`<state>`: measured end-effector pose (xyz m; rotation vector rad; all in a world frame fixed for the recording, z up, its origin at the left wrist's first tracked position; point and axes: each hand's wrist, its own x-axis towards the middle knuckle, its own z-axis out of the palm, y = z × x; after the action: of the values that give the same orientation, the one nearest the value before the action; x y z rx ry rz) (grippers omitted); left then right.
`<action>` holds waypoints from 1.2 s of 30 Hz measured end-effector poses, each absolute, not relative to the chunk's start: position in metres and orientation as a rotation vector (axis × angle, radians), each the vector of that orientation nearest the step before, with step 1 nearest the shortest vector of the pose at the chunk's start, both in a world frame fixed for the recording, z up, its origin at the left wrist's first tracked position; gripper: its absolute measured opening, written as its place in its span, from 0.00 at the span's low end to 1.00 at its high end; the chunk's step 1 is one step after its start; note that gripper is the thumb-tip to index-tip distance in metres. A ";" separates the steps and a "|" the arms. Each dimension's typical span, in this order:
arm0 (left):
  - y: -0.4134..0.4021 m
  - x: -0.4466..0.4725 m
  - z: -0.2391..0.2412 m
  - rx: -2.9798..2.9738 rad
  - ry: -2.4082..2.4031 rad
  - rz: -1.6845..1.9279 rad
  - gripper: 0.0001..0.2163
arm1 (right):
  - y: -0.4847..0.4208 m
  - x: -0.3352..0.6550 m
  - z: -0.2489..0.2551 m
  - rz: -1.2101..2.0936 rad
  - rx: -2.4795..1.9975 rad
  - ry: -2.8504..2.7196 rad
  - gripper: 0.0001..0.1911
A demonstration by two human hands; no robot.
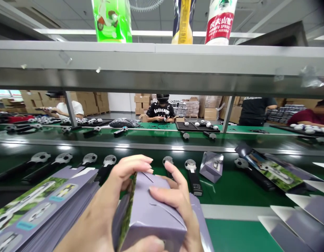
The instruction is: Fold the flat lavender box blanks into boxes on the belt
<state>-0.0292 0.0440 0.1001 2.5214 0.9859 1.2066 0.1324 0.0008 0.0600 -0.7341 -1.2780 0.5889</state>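
A purple carton (154, 218) is gripped between my two hands in the lower middle, its folded end facing up with curved slits in the flap. My left hand (109, 196) wraps its left side, fingers curled over the far edge. My right hand (184, 199) grips the right side, with one finger lying across the top flap. A thumb presses the near face. The lower part of the carton is out of frame. Just beyond my hands lies a black-handled gadget with a football-patterned head (195, 178).
Flat printed cartons (54, 199) are stacked at left, and more purple cartons (303, 213) fan out at right. A small purple box (211, 166) and several football-headed gadgets lie on the green belt (227, 192). A metal shelf (162, 63) spans overhead, holding bottles. Several people sit or stand beyond.
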 end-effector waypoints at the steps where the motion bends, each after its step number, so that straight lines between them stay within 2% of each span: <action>1: 0.043 -0.030 0.100 2.512 0.973 1.176 0.34 | 0.001 0.132 0.059 0.549 -0.742 -1.265 0.17; 3: 0.042 -0.028 0.101 2.500 0.927 1.140 0.32 | 0.002 0.132 0.056 0.483 -0.743 -1.248 0.15; 7: 0.042 -0.020 0.100 2.448 0.958 1.147 0.33 | 0.005 0.141 0.055 0.469 -0.703 -1.332 0.24; 13: 0.050 -0.015 0.082 2.446 1.150 0.996 0.31 | 0.003 0.165 0.075 0.596 -0.851 -1.667 0.27; 15: 0.054 -0.016 0.080 2.438 1.220 0.920 0.31 | 0.004 0.178 0.081 0.450 -0.959 -1.620 0.31; 17: 0.058 -0.018 0.083 2.403 1.310 0.787 0.31 | 0.008 0.194 0.083 0.161 -1.155 -1.426 0.35; 20: 0.066 -0.020 0.089 2.327 1.427 0.455 0.31 | 0.019 0.216 0.079 -0.138 -1.594 -1.266 0.33; 23: 0.076 -0.013 0.083 2.284 1.453 0.214 0.29 | 0.029 0.226 0.067 0.003 -2.065 -1.459 0.30; 25: 0.081 -0.004 0.072 2.262 1.473 0.126 0.28 | 0.032 0.223 0.055 0.153 -2.219 -1.613 0.29; 30: 0.082 0.019 0.050 2.243 1.414 -0.021 0.26 | 0.034 0.207 0.031 0.345 -2.258 -1.843 0.23; 36: 0.076 0.025 0.054 2.195 1.423 0.052 0.26 | 0.032 0.198 0.038 0.411 -2.237 -1.873 0.23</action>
<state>0.0254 0.0757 0.0539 2.1951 1.4226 0.0523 0.1977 0.0323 0.0375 -2.2372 -1.8735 0.4112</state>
